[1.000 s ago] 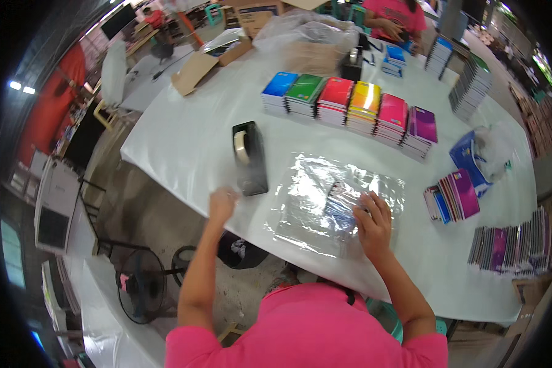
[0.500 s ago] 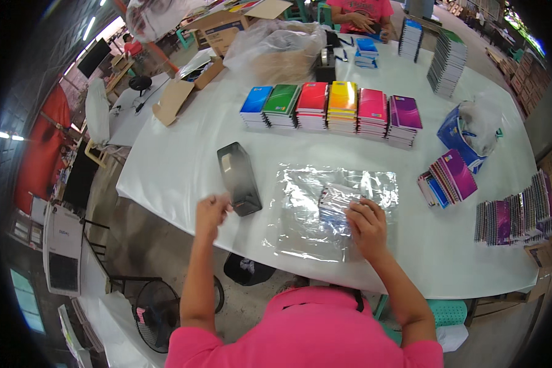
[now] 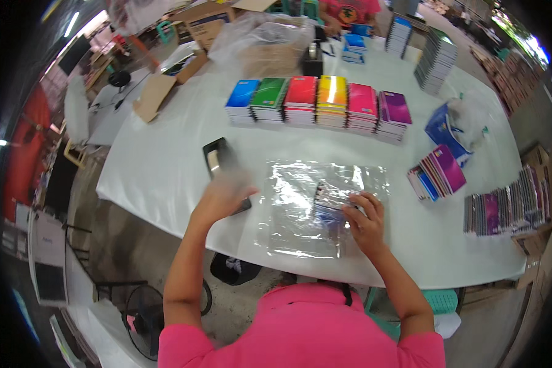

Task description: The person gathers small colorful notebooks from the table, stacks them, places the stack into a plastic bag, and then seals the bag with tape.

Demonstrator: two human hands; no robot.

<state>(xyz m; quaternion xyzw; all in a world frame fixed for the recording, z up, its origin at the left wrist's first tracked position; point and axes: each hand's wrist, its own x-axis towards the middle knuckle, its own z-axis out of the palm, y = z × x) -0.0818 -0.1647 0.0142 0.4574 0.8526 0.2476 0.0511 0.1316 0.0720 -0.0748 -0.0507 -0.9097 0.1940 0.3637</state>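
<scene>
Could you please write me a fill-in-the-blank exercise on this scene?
The left hand covers part of the tape dispenser, whose body is ____.
The right hand touches the clear plastic lying to the dispenser's ____.
In the row of six notebook stacks, the leftmost stack is ____.
Between the red stack and pink stack stands the ____ one.

Missing words: black; right; blue; yellow.

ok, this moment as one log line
left hand: over tape dispenser, contact unclear | right hand: on clear plastic | seen through plastic: bundle | notebook stacks: row beyond

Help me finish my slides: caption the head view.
Right hand on clear plastic, left hand at the black tape dispenser, notebook stacks beyond.
</scene>
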